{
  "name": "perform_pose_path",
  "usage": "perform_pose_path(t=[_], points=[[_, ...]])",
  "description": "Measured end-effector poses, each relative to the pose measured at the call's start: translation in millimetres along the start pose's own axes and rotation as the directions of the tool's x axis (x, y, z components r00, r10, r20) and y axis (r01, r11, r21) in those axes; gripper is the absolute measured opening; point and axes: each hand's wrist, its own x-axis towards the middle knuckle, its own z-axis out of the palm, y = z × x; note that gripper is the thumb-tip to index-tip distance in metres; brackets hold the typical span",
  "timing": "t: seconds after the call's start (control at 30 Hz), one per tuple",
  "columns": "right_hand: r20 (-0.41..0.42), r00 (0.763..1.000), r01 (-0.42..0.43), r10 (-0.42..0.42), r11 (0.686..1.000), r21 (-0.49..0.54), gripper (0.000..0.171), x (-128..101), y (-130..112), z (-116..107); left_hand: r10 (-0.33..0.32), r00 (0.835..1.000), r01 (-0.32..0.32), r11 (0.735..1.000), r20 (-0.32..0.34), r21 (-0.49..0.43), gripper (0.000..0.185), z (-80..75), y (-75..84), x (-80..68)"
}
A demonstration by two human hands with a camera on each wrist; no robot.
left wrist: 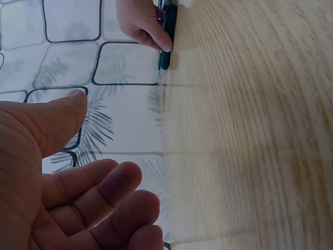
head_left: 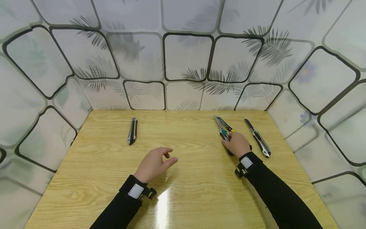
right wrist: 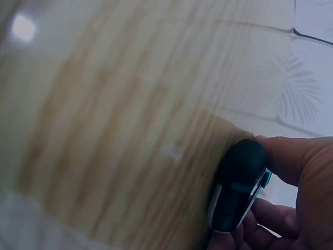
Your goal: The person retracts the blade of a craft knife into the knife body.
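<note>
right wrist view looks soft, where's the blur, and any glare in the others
Right wrist view: wooden table smeared, knife handle soft. Head view: bright glare streak on the table near the left hand, wall tiles bowed by the lens. Left wrist view: close fingers soft, no glare.

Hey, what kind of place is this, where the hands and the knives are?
Probably a small staged workbench, not a real kitchen: a bare wooden table boxed in on three sides by a tile-and-leaf patterned backdrop, with just three utility knives laid out, one under the right hand.

Open tabletop (head_left: pixel 188 178) btwn hands; 2 knives (head_left: pixel 132 130) (head_left: pixel 258 138) flank edges.
</note>
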Motion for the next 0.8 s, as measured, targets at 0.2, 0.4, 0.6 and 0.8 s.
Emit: perform_pose_path(t=[0.2, 0.4, 0.6, 0.8], points=[[-0.015, 1.000, 0.025, -0.024, 0.997, 0.066, 0.047, -1.1, -2.2, 0.6, 0.006, 1.000, -0.006, 1.000, 0.005, 0.000, 0.049, 1.6, 2.3, -0.9], [-0.008, 1.000, 0.018, -0.016, 0.977, 0.214, 0.046, -1.2, -13.7, -3.9, 0.022, 0.999, -0.022, 1.000, -0.024, -0.002, 0.047, 4.1, 2.7, 1.0], [0.031, 0.999, -0.001, -0.015, 0.891, 0.453, 0.049, -4.0, -38.4, -10.4, 0.060, 0.992, -0.066, 0.996, -0.108, -0.055, 0.041, 8.1, 7.6, 7.8], [0.086, 0.993, -0.006, -0.077, 0.713, 0.701, 0.052, -17.1, -81.2, -16.4, 0.063, 0.987, -0.091, 0.979, -0.150, -0.183, 0.049, 21.7, 15.5, 21.8]])
